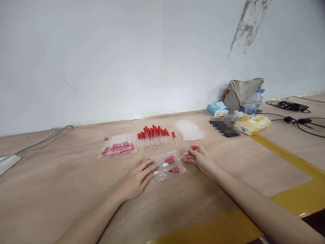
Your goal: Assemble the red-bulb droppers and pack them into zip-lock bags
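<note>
A clear plastic zip bag (166, 175) lies flat on the table, with red-bulbed droppers (174, 169) inside it. My left hand (138, 178) rests with fingers spread out, its fingertips on the bag's left edge. Between the thumb and fingers of my right hand (199, 158) is another dropper (193, 148), pinched near its red bulb. Its thin clear tube points left at the bag's right side, by the opening. Whether the tip is inside the bag I cannot tell. Behind the bag lies a pile of loose droppers (153, 132), red bulbs pointing away from me.
Left of the pile, filled bags of droppers (118, 147) overlap. Flat unfilled bags (189, 129) are stacked to its right. Further right are a tissue pack (217, 109), a grey bag (245, 89), a water bottle (255, 100), a yellow packet (256, 124) and black cables (291, 106).
</note>
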Demonstrator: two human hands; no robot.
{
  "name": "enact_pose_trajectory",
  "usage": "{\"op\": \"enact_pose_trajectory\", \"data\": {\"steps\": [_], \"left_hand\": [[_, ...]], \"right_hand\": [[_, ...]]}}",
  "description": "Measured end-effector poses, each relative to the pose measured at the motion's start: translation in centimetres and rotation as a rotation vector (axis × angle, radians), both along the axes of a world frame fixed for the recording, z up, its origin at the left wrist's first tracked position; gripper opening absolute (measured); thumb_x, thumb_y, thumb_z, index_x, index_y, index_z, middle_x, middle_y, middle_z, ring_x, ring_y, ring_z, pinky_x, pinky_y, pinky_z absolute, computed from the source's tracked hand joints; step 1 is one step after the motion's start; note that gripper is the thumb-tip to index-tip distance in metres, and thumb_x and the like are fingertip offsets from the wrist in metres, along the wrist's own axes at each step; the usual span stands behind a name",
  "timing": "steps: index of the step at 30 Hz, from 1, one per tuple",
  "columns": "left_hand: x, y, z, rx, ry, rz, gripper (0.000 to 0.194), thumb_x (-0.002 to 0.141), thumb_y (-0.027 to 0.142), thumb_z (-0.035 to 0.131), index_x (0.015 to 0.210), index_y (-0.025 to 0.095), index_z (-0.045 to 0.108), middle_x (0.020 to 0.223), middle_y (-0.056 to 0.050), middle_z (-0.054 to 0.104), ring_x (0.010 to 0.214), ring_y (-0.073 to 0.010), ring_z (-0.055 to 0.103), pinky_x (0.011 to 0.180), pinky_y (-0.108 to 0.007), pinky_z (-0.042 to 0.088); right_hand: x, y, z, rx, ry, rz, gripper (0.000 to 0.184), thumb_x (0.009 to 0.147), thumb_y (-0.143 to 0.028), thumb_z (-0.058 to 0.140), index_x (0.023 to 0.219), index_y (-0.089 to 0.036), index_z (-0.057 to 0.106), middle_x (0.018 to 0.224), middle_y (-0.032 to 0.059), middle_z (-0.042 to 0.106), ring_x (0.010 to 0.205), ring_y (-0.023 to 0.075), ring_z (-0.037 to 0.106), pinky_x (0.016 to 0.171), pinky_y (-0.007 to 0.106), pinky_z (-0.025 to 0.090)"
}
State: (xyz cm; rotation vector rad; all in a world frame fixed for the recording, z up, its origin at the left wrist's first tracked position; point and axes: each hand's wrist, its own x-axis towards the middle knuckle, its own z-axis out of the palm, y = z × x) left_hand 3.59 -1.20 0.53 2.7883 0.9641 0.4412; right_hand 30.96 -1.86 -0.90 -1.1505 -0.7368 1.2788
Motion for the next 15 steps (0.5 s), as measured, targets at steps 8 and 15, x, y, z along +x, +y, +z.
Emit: {"op": "enact_pose_trajectory", "data": {"steps": [8, 15], "left_hand": [[0.06, -0.06, -0.01, -0.015, 0.004, 0.046, 0.038, 0.091, 0.032, 0.033, 0.128, 0.026, 0.038, 0.130, -0.003, 0.044, 0.124, -0.0202, 0.033, 0.103, -0.043, 0.028], [0.02, 0.03, -0.13, -0.014, -0.005, 0.031, 0.039, 0.091, 0.032, 0.033, 0.129, 0.025, 0.036, 0.131, -0.004, 0.043, 0.124, -0.0195, 0.033, 0.104, -0.043, 0.026]], "right_hand": [[0.49, -0.64, 0.26, 0.027, -0.492, 0.318, 0.021, 0.058, -0.029, 0.068, 0.070, -0.015, 0.058, 0.049, -0.0048, 0.051, 0.044, 0.0079, 0.047, 0.045, 0.022, 0.039], [-0.42, -0.19, -0.47, 0.227, -0.782, 0.272, 0.023, 0.060, -0.024, 0.065, 0.082, -0.015, 0.065, 0.059, -0.0018, 0.056, 0.049, 0.0076, 0.045, 0.045, 0.020, 0.035]]}}
